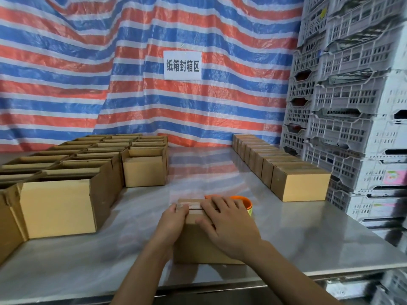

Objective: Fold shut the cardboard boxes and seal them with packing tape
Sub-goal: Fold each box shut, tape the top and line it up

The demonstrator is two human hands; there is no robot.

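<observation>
A small closed cardboard box [196,247] stands on the steel table in front of me, with clear tape along its top seam. My right hand [226,221] lies flat on the box top, fingers spread and pressing down. My left hand [174,219] is at the box's left top edge, fingers curled over the tape end there. An orange tape dispenser [243,201] sits just behind the box, partly hidden by my right hand.
Several open boxes [66,186] fill the table's left side. A row of closed boxes [286,172] lines the right. Stacked white plastic crates [352,106] stand at far right. The steel table [198,168] shows between the groups; a striped tarp hangs behind.
</observation>
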